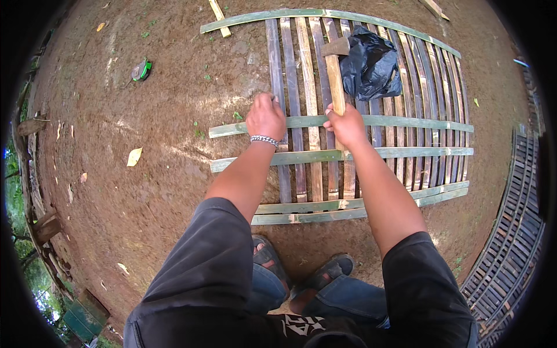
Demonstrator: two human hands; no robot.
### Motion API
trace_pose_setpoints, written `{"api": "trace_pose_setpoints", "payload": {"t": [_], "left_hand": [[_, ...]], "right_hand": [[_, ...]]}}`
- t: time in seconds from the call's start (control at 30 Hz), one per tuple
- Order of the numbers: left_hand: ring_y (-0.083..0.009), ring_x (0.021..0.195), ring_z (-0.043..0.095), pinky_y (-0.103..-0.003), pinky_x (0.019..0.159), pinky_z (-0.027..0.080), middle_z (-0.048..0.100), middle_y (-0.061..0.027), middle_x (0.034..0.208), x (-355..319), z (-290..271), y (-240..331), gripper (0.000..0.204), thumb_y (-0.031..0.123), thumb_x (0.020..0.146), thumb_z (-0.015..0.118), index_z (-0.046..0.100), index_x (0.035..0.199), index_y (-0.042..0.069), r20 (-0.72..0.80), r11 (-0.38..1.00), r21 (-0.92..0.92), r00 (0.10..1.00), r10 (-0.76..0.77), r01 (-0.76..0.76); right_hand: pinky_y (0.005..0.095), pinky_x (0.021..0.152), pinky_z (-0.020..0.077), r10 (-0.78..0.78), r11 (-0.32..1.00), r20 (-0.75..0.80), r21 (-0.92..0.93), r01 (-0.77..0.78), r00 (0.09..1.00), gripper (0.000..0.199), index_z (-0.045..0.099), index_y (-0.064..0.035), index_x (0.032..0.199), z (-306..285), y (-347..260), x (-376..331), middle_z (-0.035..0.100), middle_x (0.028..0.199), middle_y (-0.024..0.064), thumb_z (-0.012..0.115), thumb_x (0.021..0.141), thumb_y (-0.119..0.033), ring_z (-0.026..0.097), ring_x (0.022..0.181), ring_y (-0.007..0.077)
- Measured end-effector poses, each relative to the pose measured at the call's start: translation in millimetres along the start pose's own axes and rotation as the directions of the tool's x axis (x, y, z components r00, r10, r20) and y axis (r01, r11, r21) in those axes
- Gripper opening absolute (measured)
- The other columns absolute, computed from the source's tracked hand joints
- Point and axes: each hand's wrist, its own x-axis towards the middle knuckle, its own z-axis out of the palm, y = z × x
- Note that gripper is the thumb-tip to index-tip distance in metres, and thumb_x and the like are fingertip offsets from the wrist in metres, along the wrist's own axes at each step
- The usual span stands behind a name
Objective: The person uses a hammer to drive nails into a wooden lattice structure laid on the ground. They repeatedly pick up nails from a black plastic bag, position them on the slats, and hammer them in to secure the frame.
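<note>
A bamboo lattice panel (406,122) lies flat on the dirt in front of me, with upright slats crossed by green horizontal strips. My left hand (265,118) presses down on the leftmost slat where a green strip crosses it. My right hand (346,123) grips the wooden handle of a hammer (335,72), whose rusty metal head points away from me above the slats. A beaded bracelet sits on my left wrist.
A black plastic bag (371,66) lies on the panel just right of the hammer. A green tape measure (141,69) rests on the ground to the far left. Another slatted panel (510,243) lies at the right edge. My sandalled feet (301,275) stand by the panel's near edge.
</note>
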Motion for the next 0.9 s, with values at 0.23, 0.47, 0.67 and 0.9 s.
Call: {"api": "trace_pose_setpoints", "payload": {"t": [0.23,0.47,0.67,0.9], "left_hand": [[-0.044,0.093,0.066,-0.054,0.08,0.051,0.064,-0.0183,0.109,2.2,-14.3,7.1,0.017,0.023,0.1,0.056,0.054,0.109,0.008,0.112,0.997,0.031,0.991,-0.078,0.075],[-0.0453,0.09,0.068,-0.056,0.081,0.053,0.063,-0.0201,0.114,-17.5,-2.4,11.5,0.019,0.021,0.099,0.053,0.052,0.113,0.008,0.139,0.999,-0.007,0.99,-0.035,0.036],[-0.0449,0.094,0.066,-0.056,0.082,0.052,0.064,-0.0199,0.112,-26.1,3.3,26.0,0.019,0.022,0.1,0.055,0.054,0.111,0.007,0.162,0.994,-0.056,0.983,-0.086,0.096],[-0.043,0.095,0.066,-0.054,0.085,0.051,0.065,-0.0187,0.111,-27.9,16.7,22.4,0.018,0.02,0.099,0.057,0.055,0.11,0.007,0.183,0.985,-0.118,0.978,-0.102,0.125]], "right_hand": [[0.0385,0.071,0.0566,-0.061,0.967,0.043,-0.246,0.07,0.997,0.025,0.066,0.0017,0.107,-5.8,-10.5,-5.7,0.073,0.087,0.0166,0.067,0.093,-0.02,0.074,0.071,0.0236],[0.0419,0.076,0.056,-0.166,0.91,0.048,-0.377,0.172,0.985,0.024,0.069,-0.0008,0.106,-16.0,16.1,-9.8,0.07,0.103,0.0185,0.069,0.092,-0.021,0.072,0.073,0.0265],[0.0382,0.07,0.0561,-0.074,0.939,0.034,-0.333,0.081,0.997,0.025,0.067,0.001,0.108,-29.6,2.4,-23.9,0.071,0.096,0.0151,0.07,0.093,-0.018,0.072,0.071,0.0238],[0.0344,0.066,0.0546,0.001,0.953,0.024,-0.303,0.006,1.0,0.025,0.067,-0.0001,0.108,-30.6,14.4,-10.3,0.072,0.085,0.011,0.069,0.094,-0.021,0.07,0.066,0.0191]]}}
